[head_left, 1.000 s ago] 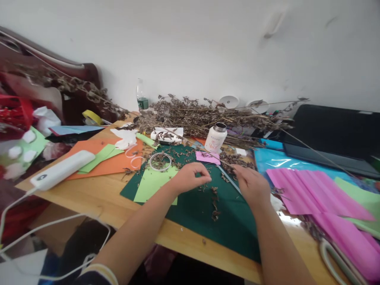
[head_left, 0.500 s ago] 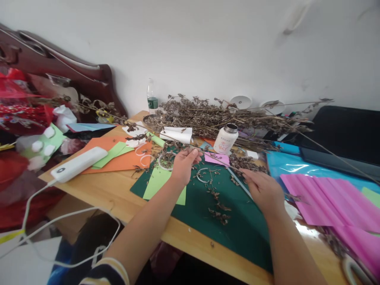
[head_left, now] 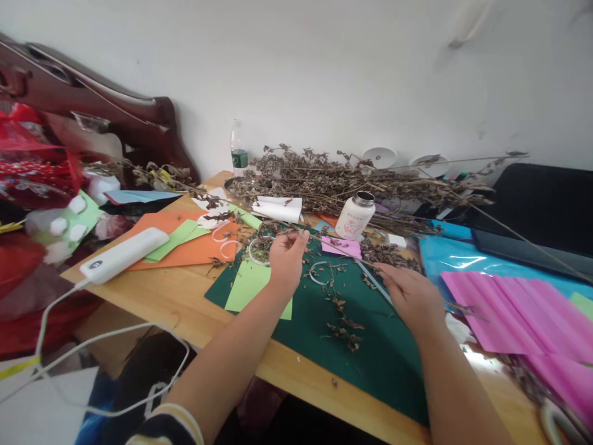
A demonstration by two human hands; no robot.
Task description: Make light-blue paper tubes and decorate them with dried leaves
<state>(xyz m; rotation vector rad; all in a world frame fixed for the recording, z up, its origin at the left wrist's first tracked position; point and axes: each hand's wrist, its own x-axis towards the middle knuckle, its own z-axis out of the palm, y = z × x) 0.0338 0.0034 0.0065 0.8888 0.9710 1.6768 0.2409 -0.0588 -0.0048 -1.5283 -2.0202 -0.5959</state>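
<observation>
A long dried plant stem (head_left: 340,250) runs between my hands above a dark green cutting mat (head_left: 306,340). My left hand (head_left: 288,256) pinches it with thumb and fingers, and its leafy end stretches away to the left. Farther right, my right hand (head_left: 412,300) is closed around the stem's barer end, which sticks out past the palm. Below the stem, crumbled dry leaves (head_left: 345,337) lie scattered on the mat. A light green paper sheet (head_left: 248,287) lies under my left hand, and a pink paper piece (head_left: 341,246) sits just behind the stem.
A white open-mouthed bottle (head_left: 354,215) stands behind my hands, before a heap of dried plants (head_left: 315,179). A plastic bottle (head_left: 239,151) is by the wall. At left lie a white power bank (head_left: 124,254) with cable and orange paper (head_left: 157,225); at right, pink crepe paper (head_left: 514,315).
The camera view has shifted slightly. My left hand's fingers have closed more tightly together on the stem; my right hand keeps its place.
</observation>
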